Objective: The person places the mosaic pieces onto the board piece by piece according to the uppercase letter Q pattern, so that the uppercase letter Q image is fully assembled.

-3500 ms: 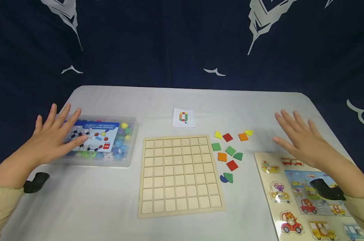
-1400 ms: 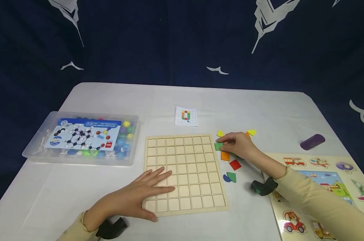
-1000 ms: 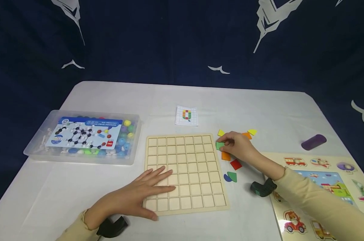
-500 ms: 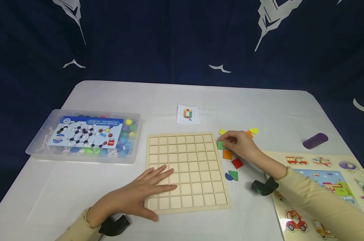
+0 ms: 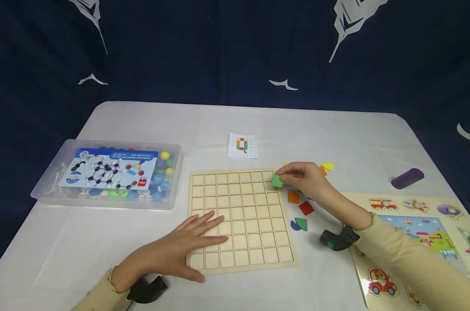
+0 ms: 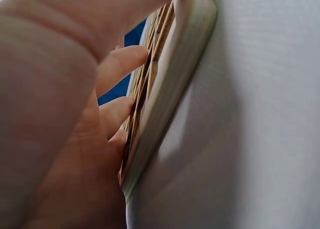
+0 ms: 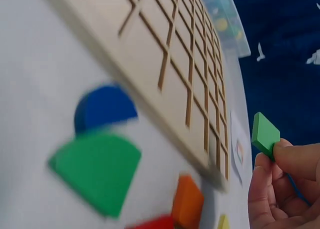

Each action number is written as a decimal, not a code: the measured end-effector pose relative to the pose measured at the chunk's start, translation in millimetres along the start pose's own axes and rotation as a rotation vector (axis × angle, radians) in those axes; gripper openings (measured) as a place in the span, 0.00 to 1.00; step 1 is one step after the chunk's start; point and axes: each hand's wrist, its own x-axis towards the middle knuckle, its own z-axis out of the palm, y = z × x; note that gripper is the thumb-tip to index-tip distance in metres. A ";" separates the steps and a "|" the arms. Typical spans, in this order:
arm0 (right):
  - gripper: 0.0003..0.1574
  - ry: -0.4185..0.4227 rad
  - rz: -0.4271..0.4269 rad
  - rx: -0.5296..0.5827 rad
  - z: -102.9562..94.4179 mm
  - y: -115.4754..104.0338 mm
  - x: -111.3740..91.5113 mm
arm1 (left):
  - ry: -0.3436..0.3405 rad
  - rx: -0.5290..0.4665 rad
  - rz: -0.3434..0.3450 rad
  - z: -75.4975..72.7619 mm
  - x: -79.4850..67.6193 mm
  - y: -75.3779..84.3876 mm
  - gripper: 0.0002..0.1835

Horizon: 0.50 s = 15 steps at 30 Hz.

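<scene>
Green square tile (image 5: 276, 181); flat, sharp-cornered

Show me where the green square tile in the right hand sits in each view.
Head: green square tile right of centre, pinched in the right hand.
Left wrist: not in it.
Right wrist: green square tile toward the right side, slightly below mid-height.
Shared landmark: the grid board, visible in all three.

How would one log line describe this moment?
right hand: pinches raised green square | left hand: spread over wooden grid board | picture card: beyond wooden grid board
</scene>
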 end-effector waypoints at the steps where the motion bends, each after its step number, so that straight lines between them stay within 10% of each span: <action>1: 0.11 -0.009 0.012 0.016 2.4 -1.7 0.8 | -0.002 -0.006 -0.007 -0.5 0.0 -0.1 0.47; 15: 0.08 -0.097 -0.033 0.054 38.8 -9.9 7.9 | -0.015 -0.039 -0.039 -0.3 0.1 -0.4 0.47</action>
